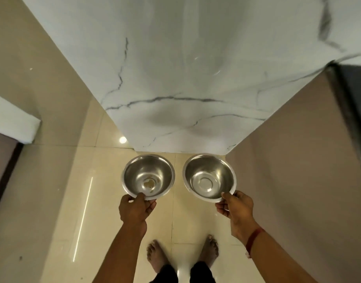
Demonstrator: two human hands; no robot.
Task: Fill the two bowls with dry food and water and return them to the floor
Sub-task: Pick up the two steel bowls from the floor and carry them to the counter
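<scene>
Two shiny steel bowls hang side by side above the floor, both upright. My left hand (134,208) pinches the near rim of the left bowl (148,174), which has a few brownish crumbs at its bottom. My right hand (235,207) grips the near rim of the right bowl (209,176), which looks bare inside. A red thread is tied around my right wrist. No dry food or water source is in view.
A white marble-patterned wall (175,78) rises straight ahead. A beige panel (287,160) stands close on the right and beige walls on the left. Glossy cream floor tiles (94,201) lie below, with my bare feet (183,252) near the bottom.
</scene>
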